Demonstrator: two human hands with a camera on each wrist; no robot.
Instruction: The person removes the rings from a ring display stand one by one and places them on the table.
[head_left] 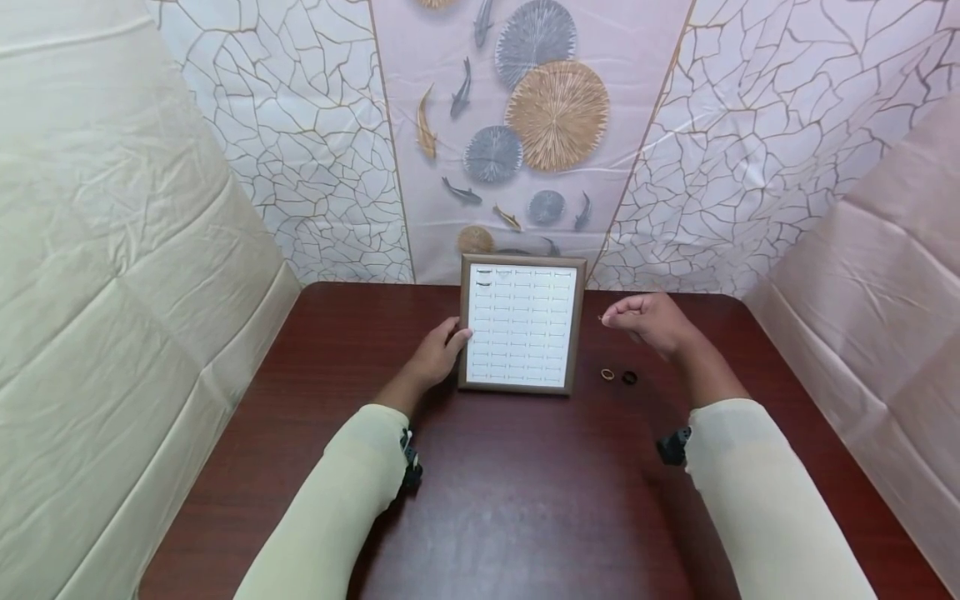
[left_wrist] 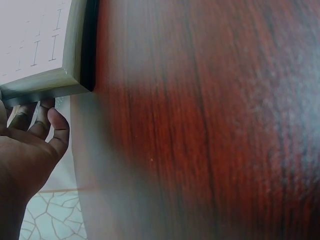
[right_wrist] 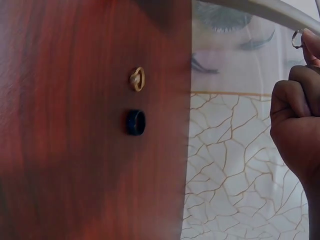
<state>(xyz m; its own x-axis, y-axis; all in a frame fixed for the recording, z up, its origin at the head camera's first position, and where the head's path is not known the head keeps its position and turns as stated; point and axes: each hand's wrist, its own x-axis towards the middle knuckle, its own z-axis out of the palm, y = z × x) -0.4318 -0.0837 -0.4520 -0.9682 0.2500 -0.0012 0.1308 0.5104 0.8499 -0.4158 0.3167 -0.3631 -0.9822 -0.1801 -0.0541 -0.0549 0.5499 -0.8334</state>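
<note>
A brown-framed ring display board (head_left: 521,333), with rows of short slots on its white face, leans upright at the back of the table. My left hand (head_left: 437,354) holds its left edge, thumb at the front and fingers partly hidden behind. Between thumb and fingertips, my right hand (head_left: 651,323) pinches a small ring (right_wrist: 297,39) in the air just right of the board. Below that hand, a gold ring (head_left: 607,375) with a pale stone and a dark ring (head_left: 629,377) lie side by side on the table. Small bands sit in the board's upper left slots.
The dark red wooden table (head_left: 510,492) ends at a patterned cloth backdrop (head_left: 330,150) close behind the board. Pale quilted cloth (head_left: 127,317) hangs along both sides. Each forearm wears a small black device near the wrist.
</note>
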